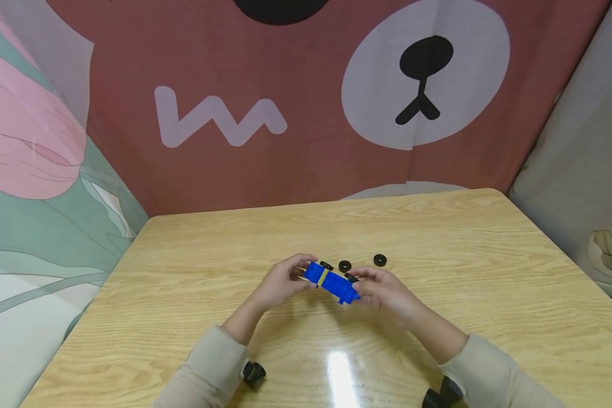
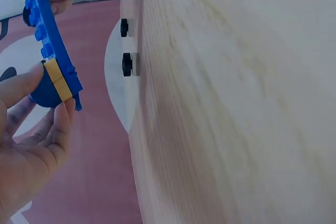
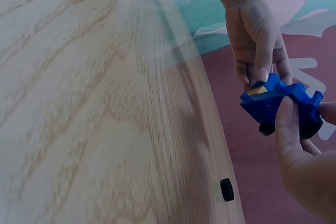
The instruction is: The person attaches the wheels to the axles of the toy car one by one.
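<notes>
Both hands hold a blue toy car [image 1: 336, 286] built of bricks, raised above the table. My left hand [image 1: 280, 285] pinches its end beside a yellow band [image 2: 59, 80], thumb on one side and fingers on the other. At the opposite end, my right hand [image 1: 387, 292] grips the car, with the thumb [image 3: 286, 121] against its blue side. A black wheel [image 1: 326, 264] shows on the car's far side, and another black wheel [image 3: 311, 128] is by the right fingers. Fingers partly hide the car's ends.
Two loose black tyres, a nearer one [image 1: 344, 266] and one further right [image 1: 379, 260], are on the wooden table [image 1: 209, 249] beyond the hands. A brown patterned cloth [image 1: 306, 164] hangs behind the table's far edge. Black wrist devices [image 1: 254, 375] sit at the sleeves.
</notes>
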### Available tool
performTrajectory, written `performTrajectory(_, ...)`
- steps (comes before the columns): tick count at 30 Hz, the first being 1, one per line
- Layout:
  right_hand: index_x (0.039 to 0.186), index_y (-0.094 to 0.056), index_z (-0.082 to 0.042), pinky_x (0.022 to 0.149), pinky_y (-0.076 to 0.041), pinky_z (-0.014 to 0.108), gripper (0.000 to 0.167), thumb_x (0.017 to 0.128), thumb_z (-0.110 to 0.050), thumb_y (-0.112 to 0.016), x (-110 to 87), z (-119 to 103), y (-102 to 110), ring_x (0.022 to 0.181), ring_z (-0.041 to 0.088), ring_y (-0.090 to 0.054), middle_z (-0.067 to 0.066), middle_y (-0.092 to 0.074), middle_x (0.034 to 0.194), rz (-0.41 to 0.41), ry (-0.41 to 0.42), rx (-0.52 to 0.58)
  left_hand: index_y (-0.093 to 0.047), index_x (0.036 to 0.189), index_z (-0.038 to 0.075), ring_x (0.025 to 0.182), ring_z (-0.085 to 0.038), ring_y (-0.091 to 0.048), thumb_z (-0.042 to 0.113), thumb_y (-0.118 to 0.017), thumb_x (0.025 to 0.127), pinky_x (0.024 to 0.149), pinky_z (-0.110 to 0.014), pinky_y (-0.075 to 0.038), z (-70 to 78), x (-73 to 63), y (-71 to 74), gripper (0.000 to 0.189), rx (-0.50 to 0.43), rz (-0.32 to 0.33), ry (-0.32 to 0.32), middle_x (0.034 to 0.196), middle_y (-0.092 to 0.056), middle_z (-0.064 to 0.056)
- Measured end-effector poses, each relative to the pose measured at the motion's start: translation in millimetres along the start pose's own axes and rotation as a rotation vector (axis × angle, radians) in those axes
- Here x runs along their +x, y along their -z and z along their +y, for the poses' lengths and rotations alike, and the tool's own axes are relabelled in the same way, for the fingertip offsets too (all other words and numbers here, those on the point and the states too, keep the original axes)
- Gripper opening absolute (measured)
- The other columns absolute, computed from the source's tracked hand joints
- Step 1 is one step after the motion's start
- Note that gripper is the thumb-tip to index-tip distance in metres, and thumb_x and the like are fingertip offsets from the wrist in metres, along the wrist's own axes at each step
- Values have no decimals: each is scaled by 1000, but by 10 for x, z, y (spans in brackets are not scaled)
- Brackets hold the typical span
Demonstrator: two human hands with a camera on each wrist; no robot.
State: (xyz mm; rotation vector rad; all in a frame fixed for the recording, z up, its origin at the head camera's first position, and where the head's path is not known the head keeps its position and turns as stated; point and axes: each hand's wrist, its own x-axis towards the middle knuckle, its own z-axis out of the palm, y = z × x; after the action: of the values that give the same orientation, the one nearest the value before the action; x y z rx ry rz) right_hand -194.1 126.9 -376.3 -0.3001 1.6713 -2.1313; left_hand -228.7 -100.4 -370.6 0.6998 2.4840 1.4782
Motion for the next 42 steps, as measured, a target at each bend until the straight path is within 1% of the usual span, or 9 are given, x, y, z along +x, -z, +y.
performTrajectory(7, 116, -32, 18, 80, -45, 34, 41, 86, -5, -47, 17, 13, 70, 80, 16, -57, 10, -53, 96, -19, 7, 1, -53, 110, 10, 84, -18, -55, 14, -66, 76, 70, -28, -47, -42, -48, 27, 37, 43, -2, 9, 107, -53, -8)
performTrajectory(13, 117, -32, 18, 74, -47, 30, 41, 87, -7, -46, 62, 4, 119, 74, 13, -56, 6, -53, 90, 19, 2, -65, -55, 105, 10, 84, -15, -54, 21, -66, 76, 70, -27, -47, -66, -57, 40, 33, 65, 6, -10, 99, -56, -2)
performTrajectory(17, 114, -35, 17, 74, -47, 33, 40, 87, -10, -48, 91, -3, 168, 73, 14, -55, 8, -52, 90, 31, 4, -100, -55, 106, 8, 83, -16, -54, 24, -65, 77, 70, -27, -47, -83, -60, 36, 34, 60, 20, -14, 95, -58, -3)
performTrajectory(22, 111, -42, 14, 74, -48, 35, 43, 86, -19, -53, 161, 61, 368, 75, 20, -58, 12, -55, 86, 29, 49, -165, -55, 106, 7, 82, -17, -54, 27, -63, 78, 70, -28, -46, -87, -69, 46, 35, 35, 42, 11, 93, -58, -3)
performTrajectory(26, 112, -43, 12, 73, -48, 34, 45, 85, -22, -54, 205, 96, 550, 78, 21, -58, 14, -56, 90, 91, 50, -229, -55, 105, 11, 82, -15, -53, 32, -63, 77, 70, -28, -46, -84, -71, 63, 36, 32, 60, 35, 91, -58, 0)
performTrajectory(27, 113, -41, 13, 74, -48, 34, 49, 84, -24, -55, 187, 51, 533, 79, 21, -58, 15, -56, 92, 137, 22, -262, -55, 104, 11, 82, -15, -53, 33, -63, 77, 70, -28, -46, -86, -71, 67, 36, 26, 62, 36, 91, -58, 0)
performTrajectory(33, 112, -41, 15, 74, -48, 35, 37, 86, -11, -48, 169, -62, 553, 82, 22, -56, 22, -53, 98, 265, -24, -390, -56, 102, 8, 81, -16, -53, 27, -63, 79, 69, -28, -46, -73, -82, 75, 31, -24, 57, 48, 89, -58, -2)
performTrajectory(39, 111, -41, 15, 72, -48, 37, 33, 85, -5, -45, 243, -98, 634, 82, 28, -55, 27, -51, 102, 339, -20, -511, -55, 101, 1, 80, -19, -53, 16, -60, 81, 69, -34, -46, 132, -157, 85, 25, -88, 56, 49, 89, -57, -5)
performTrajectory(42, 111, -40, 15, 68, -48, 38, 34, 83, -2, -45, 296, -84, 687, 78, 29, -55, 26, -50, 98, 348, -6, -580, -56, 100, 0, 80, -17, -53, 16, -60, 82, 69, -34, -46, 119, -154, 74, 25, -104, 66, 63, 89, -57, -6)
